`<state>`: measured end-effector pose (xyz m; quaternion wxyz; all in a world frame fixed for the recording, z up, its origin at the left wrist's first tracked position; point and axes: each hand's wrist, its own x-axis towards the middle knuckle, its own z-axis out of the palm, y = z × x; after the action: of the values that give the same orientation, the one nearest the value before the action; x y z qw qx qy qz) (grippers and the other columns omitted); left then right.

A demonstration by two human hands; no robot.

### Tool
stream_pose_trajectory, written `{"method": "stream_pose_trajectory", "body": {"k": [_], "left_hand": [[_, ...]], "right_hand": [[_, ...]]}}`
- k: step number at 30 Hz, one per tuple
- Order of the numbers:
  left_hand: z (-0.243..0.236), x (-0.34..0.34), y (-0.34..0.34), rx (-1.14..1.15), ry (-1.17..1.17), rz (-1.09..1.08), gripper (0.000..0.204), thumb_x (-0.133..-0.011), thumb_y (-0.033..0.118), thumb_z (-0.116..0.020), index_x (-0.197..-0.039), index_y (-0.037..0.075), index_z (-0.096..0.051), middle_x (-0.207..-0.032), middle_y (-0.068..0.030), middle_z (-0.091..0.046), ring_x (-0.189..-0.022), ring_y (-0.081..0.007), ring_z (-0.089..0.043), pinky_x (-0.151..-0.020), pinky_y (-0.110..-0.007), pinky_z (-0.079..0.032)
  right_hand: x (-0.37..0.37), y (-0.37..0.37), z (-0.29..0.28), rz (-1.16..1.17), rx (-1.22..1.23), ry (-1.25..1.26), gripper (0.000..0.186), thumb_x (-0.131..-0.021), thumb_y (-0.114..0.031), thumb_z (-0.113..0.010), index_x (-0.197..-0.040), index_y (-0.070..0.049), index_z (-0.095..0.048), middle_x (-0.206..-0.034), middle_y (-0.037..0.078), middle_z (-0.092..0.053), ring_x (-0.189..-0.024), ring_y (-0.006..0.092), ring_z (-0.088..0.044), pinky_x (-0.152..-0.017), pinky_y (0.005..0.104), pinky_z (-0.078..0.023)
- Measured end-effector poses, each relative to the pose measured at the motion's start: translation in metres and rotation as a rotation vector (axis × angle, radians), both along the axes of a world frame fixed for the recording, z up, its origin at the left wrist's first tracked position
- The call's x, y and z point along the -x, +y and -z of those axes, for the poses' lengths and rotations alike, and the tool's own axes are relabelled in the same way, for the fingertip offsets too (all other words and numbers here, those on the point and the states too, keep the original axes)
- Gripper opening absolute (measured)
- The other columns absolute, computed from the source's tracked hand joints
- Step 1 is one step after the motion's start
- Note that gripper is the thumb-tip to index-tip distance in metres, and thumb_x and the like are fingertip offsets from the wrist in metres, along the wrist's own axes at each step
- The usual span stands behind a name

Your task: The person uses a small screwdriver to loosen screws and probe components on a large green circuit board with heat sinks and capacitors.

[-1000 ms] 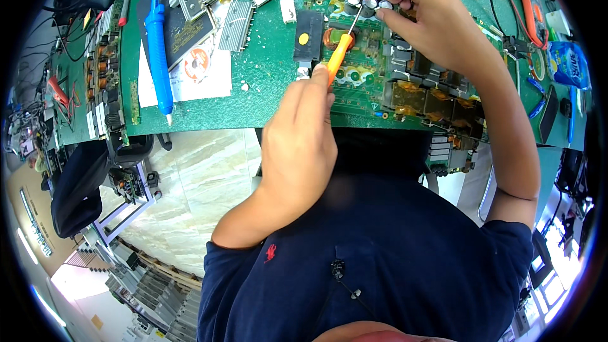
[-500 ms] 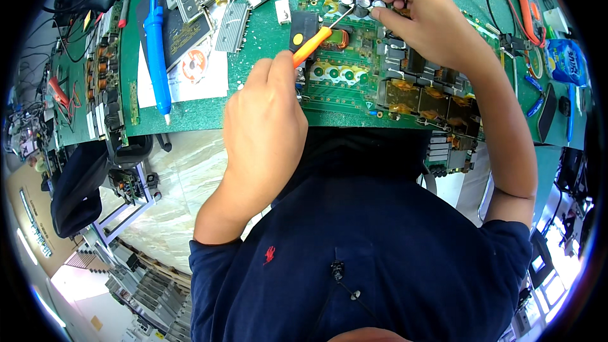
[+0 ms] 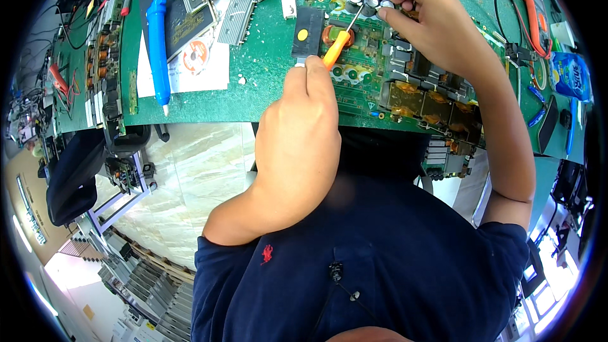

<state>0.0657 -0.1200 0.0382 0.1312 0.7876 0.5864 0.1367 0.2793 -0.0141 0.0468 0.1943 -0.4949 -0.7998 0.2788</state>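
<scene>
My left hand (image 3: 297, 133) is closed round the orange handle of a screwdriver (image 3: 337, 47). Its thin metal shaft slants up and right, with the tip beside a row of round, silver-topped capacitors (image 3: 353, 4). Those stand on a green circuit board (image 3: 351, 92) lying at the bench's near edge. From the right, my right hand (image 3: 437, 22) reaches over the board, index finger and thumb curved against the capacitors; its other fingers are folded and partly hidden. A copper-wound coil (image 3: 335, 33) and a black block with a yellow dot (image 3: 307, 31) sit close to the screwdriver.
A blue desoldering pump (image 3: 158, 50) lies over papers on the green bench (image 3: 253, 98). Grey finned heatsinks (image 3: 237, 19) are piled at the back left. Another populated board (image 3: 104, 63) stands farther left. Red-handled cables (image 3: 533, 19) and a blue packet (image 3: 570, 76) lie right.
My left hand has swung right, bringing the screwdriver to a steeper angle, its tip farther along the capacitors. My right hand has shifted slightly right in the picture, still at the capacitors.
</scene>
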Motion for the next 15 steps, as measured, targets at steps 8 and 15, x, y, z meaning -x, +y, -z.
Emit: {"method": "stream_pose_trajectory", "body": {"k": [8,15], "left_hand": [[0.002,0.022,0.018,-0.053,-0.234,-0.006,0.021,-0.091,-0.002,-0.065,-0.112,-0.005,-0.068,-0.084,-0.0228,-0.065,-0.076,-0.0436,-0.066,-0.067,-0.051,-0.051],[0.006,0.029,0.024,-0.178,-0.177,0.003,0.029,-0.088,-0.005,-0.067,-0.116,-0.001,-0.071,-0.084,-0.0162,-0.064,-0.069,-0.0361,-0.064,-0.061,-0.044,-0.051]], "right_hand": [[0.0,-0.002,-0.001,-0.009,-0.102,-0.076,0.026,-0.088,-0.007,-0.066,-0.112,-0.008,-0.074,-0.087,0.014,-0.054,-0.084,0.0312,-0.055,-0.078,0.0398,-0.045],[-0.002,0.0,0.002,-0.052,-0.169,0.045,0.02,-0.088,-0.008,-0.069,-0.106,-0.004,-0.075,-0.093,0.015,-0.06,-0.09,0.0326,-0.059,-0.08,0.0405,-0.048]]}}
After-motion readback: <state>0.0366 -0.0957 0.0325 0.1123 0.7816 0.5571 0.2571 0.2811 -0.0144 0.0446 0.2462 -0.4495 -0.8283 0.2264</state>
